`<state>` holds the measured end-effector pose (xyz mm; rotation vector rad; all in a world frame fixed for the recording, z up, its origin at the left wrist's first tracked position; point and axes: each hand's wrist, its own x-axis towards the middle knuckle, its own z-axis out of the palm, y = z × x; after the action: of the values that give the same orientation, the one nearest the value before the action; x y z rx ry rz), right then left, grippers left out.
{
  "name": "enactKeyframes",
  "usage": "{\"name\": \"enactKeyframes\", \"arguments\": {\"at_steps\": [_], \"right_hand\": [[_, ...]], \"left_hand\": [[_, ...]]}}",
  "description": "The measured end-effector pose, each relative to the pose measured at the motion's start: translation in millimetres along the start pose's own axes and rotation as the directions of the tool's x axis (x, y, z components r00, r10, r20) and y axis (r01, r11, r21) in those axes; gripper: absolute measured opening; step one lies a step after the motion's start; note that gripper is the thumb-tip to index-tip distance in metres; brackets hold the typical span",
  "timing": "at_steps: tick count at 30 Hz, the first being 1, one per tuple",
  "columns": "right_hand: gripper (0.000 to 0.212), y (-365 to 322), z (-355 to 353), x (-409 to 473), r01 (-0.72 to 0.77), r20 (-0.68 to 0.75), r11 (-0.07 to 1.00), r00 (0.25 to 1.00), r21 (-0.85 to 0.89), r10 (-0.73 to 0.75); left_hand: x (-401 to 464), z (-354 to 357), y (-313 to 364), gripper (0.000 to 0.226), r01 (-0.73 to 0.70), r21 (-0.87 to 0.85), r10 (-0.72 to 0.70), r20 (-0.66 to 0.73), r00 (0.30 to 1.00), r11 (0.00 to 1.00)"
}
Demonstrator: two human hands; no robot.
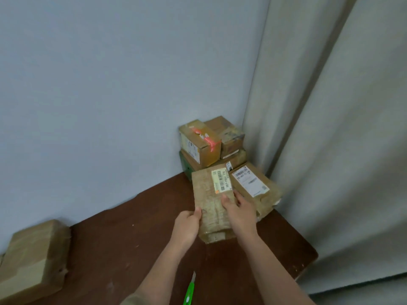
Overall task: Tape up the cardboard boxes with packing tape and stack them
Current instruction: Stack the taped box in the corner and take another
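A taped cardboard box (pixel 208 194) with a yellow-white label is held between both hands above the brown table (pixel 136 234). My left hand (pixel 187 227) grips its left edge. My right hand (pixel 237 209) holds its right side, thumb on top. Just to the right lies another taped box (pixel 255 188) with a white label. Behind them, in the corner, stands a stack of boxes (pixel 200 142), one with red tape, resting on a wider green-sided box (pixel 185 166). Another taped box (pixel 33 260) sits at the table's left end.
A green utility knife (pixel 189 291) with its blade out lies on the table near my arms. A grey wall runs behind the table. A pale curtain (pixel 330 128) hangs along the right side, past the table's right edge.
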<state>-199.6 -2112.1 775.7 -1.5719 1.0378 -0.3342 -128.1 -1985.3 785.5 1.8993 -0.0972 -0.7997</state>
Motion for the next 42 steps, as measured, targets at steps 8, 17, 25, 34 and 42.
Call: {"name": "enactKeyframes", "arguments": {"at_steps": [8, 17, 25, 34, 42], "right_hand": [[0.048, -29, -131, 88, 0.051, 0.088, 0.980, 0.996, -0.192, -0.034], [0.070, -2, -140, 166, -0.067, 0.086, 0.927, 0.991, -0.370, 0.106], [0.054, -17, -142, 159, 0.110, 0.209, 0.940, 0.977, -0.322, -0.042], [0.056, -26, -118, 133, 0.138, -0.014, 0.824, 0.985, -0.550, -0.174], [0.026, -44, -47, 57, 0.374, 0.050, 0.795, 0.915, -0.478, -0.401]], "left_hand": [[24, 108, 65, 0.030, 0.126, -0.077, -0.113, 0.163, 0.980, 0.989], [53, 160, 88, 0.019, 0.230, -0.218, -0.226, 0.042, 0.973, 0.948], [53, 172, 98, 0.017, 0.174, -0.213, -0.185, -0.031, 0.982, 0.961], [47, 144, 85, 0.017, 0.138, -0.138, -0.146, -0.048, 0.988, 0.981], [10, 60, 46, 0.016, 0.126, -0.174, -0.141, -0.078, 0.987, 0.977]]}}
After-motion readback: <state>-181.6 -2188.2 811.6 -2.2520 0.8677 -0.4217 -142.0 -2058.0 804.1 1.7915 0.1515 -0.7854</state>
